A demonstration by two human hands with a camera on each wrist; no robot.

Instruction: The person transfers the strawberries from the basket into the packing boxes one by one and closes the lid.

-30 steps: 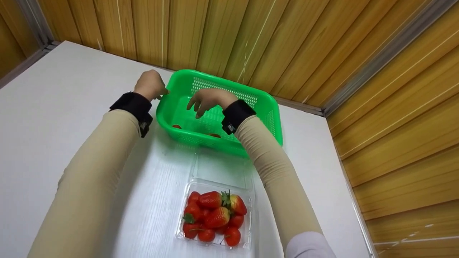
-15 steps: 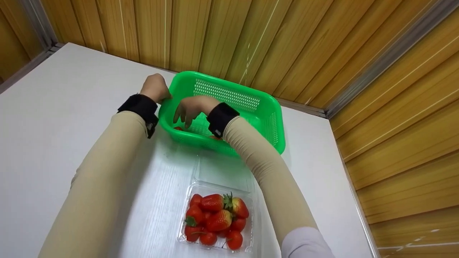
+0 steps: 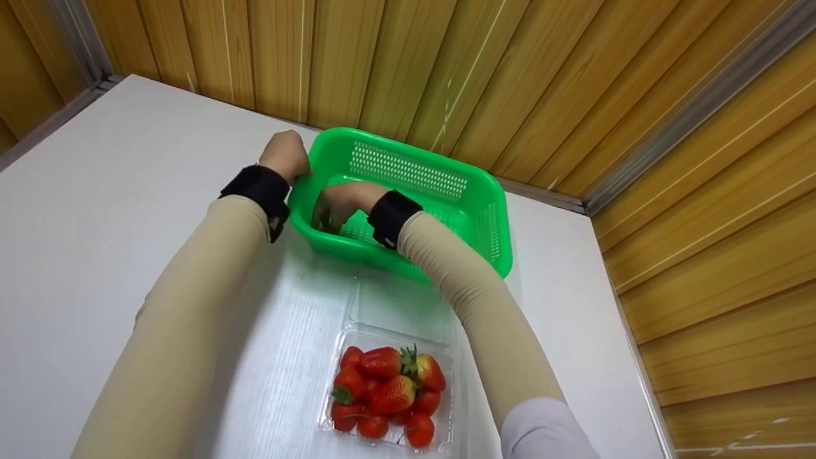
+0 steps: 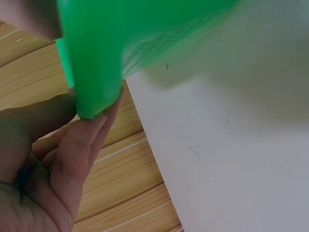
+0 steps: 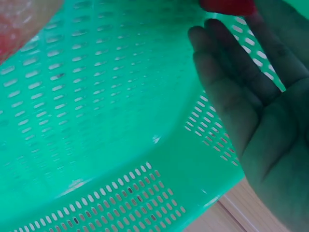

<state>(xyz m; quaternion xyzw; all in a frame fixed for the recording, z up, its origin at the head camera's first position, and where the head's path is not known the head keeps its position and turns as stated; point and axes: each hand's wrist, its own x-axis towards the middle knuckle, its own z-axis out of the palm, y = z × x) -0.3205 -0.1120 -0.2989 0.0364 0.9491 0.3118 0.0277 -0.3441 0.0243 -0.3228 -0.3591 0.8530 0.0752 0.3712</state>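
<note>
My left hand [image 3: 285, 155] pinches the left rim of a green plastic basket [image 3: 408, 146]; in the left wrist view the thumb and fingers [image 4: 79, 140] close on the rim from both sides. My right hand [image 3: 341, 203] reaches down inside the basket at its near left corner. In the right wrist view its fingers [image 5: 222, 92] extend loosely beside a red fruit [image 5: 227, 6], which the frame's top edge cuts off. Another red, speckled fruit [image 5: 12, 34] shows blurred at the upper left there.
In front of the basket, a clear plastic box [image 3: 330, 382] holds strawberries [image 3: 392, 394] and small round red fruits [image 3: 419, 429]. Its clear lid [image 3: 401, 306] lies folded back toward the basket. Wood-patterned walls [image 3: 408, 57] border the white table [image 3: 159, 146] behind and at right.
My right hand has moved left and down into the basket's near left corner, covering the red fruit seen there before. The left hand stays at the rim. The view has shifted slightly.
</note>
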